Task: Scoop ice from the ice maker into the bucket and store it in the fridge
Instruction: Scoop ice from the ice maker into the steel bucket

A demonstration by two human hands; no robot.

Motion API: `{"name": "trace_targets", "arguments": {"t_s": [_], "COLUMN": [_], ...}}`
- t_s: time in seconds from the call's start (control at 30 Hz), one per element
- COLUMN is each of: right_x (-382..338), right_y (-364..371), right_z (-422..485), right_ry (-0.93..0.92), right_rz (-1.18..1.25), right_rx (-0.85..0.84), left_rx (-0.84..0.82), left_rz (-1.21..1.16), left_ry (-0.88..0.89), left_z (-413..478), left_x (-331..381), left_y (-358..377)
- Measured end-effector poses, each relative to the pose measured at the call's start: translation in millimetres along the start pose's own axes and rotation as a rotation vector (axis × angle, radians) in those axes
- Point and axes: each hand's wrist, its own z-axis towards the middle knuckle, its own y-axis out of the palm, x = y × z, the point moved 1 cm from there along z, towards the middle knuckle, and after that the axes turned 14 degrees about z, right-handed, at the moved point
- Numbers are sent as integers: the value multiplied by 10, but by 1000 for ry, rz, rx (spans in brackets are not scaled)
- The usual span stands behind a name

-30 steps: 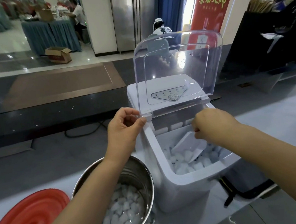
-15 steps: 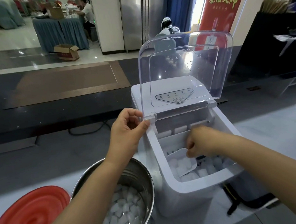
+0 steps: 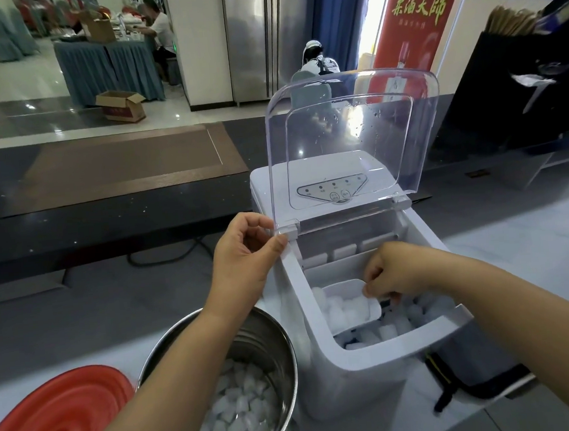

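Ice scooping is shown mid-step, viewed from above by a head-worn camera. A boxy white plastic ice maker [image 3: 352,385] with smooth, matte walls is stood on a pale glossy counter [image 3: 530,231]. Its clear curved plastic lid [image 3: 355,136], beaded with water droplets, is held upright: the lower left corner is pinched between the thumb and curled fingers of the left hand [image 3: 246,261].

Inside the open chamber, a small white plastic scoop [image 3: 372,305] with a rounded rim is gripped at its handle end by the right hand [image 3: 395,271], the fingers curled closed around it. The scoop is loaded with cloudy white ice cubes [image 3: 343,308] and sits low in the chamber, on or just above the loose ice [image 3: 415,317] heaped there.

Just beside the ice maker, to its left, a round stainless-steel bucket [image 3: 269,347] with a shiny brushed wall is seen, partly filled with ice. A round red plastic cover [image 3: 58,423], ridged in concentric rings, lies near the bucket.

The step in hand is judged to be one more scoopful in a filling that is already well along. For the next move, the scoop would need to be raised level over the chamber's left wall, carried across, and tipped into the bucket; the cubes look wet and slick, so a tilt could spill them. Tall brushed-metal doors [image 3: 254,39] in the background may be the fridge, though this cannot be confirmed.
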Motion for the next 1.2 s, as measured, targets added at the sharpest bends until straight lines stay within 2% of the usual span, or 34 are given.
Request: {"name": "trace_targets", "arguments": {"t_s": [0.43,0.67,0.97,1.2], "right_x": [16,-64,-407,-801], "right_y": [-67,-153,-125,161], "right_z": [-151,-326,-595,-719], "right_ry": [19,11,-12,-65], "right_rz": [205,280,341,356], "right_rx": [67,128,194,176], "left_rx": [-56,-95,-81,-108], "left_rz": [29,127,138,144], "left_ry": [-38,-33,-26,-15], "left_z": [-23,-40,-114,-166], "left_x": [39,152,166,173], "left_y": [-32,-193,-484,-756]}}
